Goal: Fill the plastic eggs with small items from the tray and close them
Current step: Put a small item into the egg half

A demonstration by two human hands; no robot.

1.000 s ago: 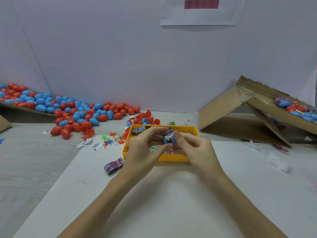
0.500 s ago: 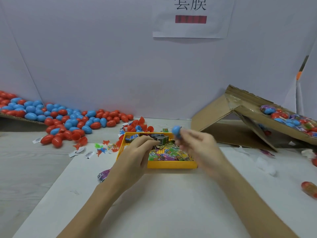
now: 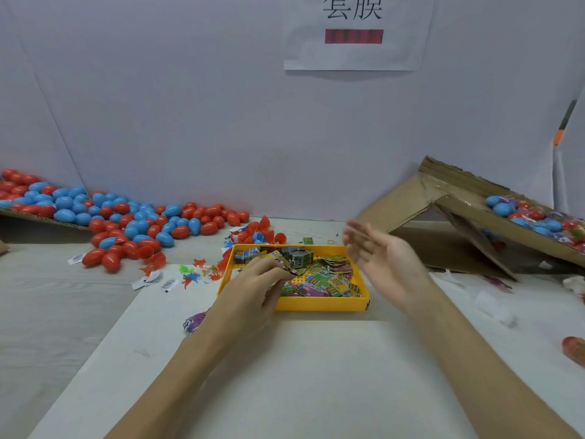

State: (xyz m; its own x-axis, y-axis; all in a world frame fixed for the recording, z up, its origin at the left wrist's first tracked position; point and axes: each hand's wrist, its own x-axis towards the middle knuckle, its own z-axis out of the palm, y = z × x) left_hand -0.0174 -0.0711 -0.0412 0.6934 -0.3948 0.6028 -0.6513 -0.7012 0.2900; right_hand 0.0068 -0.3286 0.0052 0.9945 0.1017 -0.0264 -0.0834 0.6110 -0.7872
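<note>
Yellow tray (image 3: 319, 304) between two hands, left (image 3: 253, 286) pinching packets (image 3: 329, 280).

Left hand (image 3: 253, 286): palm down, fingers curled, fingertips pinched together at its far end; forearm extends from the lower left. Right hand (image 3: 384, 264): raised, palm facing left, fingers (image 3: 356, 239) straight, spread and blurred, holding nothing; forearm extends from the lower right.

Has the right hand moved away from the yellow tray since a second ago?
Yes. The right hand has swung rightward off the yellow tray toward the cardboard ramp, and it is now open, without the blue egg.
</note>
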